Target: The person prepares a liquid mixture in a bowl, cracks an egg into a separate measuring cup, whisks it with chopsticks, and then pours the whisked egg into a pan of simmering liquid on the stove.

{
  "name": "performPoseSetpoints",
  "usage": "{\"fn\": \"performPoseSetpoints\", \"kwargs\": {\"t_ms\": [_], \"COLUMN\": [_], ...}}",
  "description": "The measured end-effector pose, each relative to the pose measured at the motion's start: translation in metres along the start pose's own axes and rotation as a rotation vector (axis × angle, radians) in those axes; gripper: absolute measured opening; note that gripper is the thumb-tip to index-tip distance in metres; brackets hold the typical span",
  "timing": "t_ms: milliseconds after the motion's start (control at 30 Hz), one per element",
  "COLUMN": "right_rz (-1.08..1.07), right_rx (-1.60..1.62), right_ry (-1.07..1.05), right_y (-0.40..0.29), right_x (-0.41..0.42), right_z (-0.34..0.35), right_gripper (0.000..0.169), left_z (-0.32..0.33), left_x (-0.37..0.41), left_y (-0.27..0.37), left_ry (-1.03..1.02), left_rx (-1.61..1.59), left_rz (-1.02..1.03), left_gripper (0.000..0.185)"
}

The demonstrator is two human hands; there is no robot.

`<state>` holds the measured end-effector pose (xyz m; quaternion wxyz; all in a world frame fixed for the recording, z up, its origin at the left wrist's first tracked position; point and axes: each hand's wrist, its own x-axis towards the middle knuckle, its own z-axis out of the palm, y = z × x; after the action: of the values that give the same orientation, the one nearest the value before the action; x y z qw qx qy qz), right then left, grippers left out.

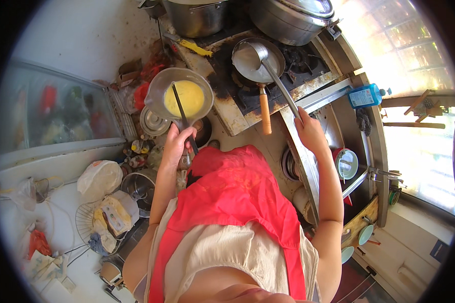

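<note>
My left hand (179, 143) grips the handle of a translucent plastic bowl (155, 91) together with a pair of dark chopsticks (180, 104). Yellow liquid (191, 98), which looks like beaten egg, lies in the bowl, and the chopsticks dip into it. In my right hand (310, 130) is the long handle of a metal ladle (263, 57). The ladle's head rests in or just over a small saucepan (280, 51) on the stove; I cannot tell whether it touches. Whitish liquid (246, 68) fills the saucepan, whose wooden handle (265, 113) points toward me.
Two large metal pots (197, 21) (288, 22) stand at the stove's back. A yellow-handled tool (193, 47) lies on the stove (227, 117) edge. Right of me are a sink counter, a blue bottle (365, 96) and a bowl (347, 164). A glass-fronted cabinet (72, 110) stands left.
</note>
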<state>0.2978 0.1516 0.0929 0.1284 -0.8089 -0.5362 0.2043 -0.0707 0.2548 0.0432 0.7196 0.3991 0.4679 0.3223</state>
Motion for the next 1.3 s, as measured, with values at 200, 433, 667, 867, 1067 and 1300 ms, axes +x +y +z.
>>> {"fn": "performPoseSetpoints", "kwargs": {"t_ms": [200, 433, 667, 867, 1067, 1300], "right_rz": [0.101, 0.049, 0.007, 0.203, 0.335, 0.348], "right_rx": [-0.251, -0.342, -0.107, 0.367, 0.937, 0.89], "right_ry": [-0.013, -0.056, -0.15, -0.268, -0.3, -0.061], "right_y": [-0.012, -0.016, -0.013, -0.01, 0.006, 0.004], "right_x": [-0.006, -0.025, -0.028, -0.023, -0.027, -0.053], "right_z": [-0.013, -0.048, -0.07, -0.044, -0.008, -0.007], "right_gripper": [0.043, 0.042, 0.041, 0.041, 0.042, 0.047], "left_z": [-0.004, -0.003, -0.002, 0.001, -0.005, -0.005], "left_x": [-0.002, -0.006, -0.007, -0.008, -0.006, -0.007], "left_y": [-0.003, -0.002, -0.003, -0.005, -0.01, -0.01], "left_ry": [-0.003, 0.002, -0.009, -0.011, -0.023, 0.017], "left_rx": [-0.007, -0.015, 0.003, 0.005, 0.0, 0.006], "left_rz": [0.0, -0.011, -0.018, -0.018, -0.008, -0.032], "left_gripper": [0.02, 0.019, 0.019, 0.02, 0.02, 0.022]}}
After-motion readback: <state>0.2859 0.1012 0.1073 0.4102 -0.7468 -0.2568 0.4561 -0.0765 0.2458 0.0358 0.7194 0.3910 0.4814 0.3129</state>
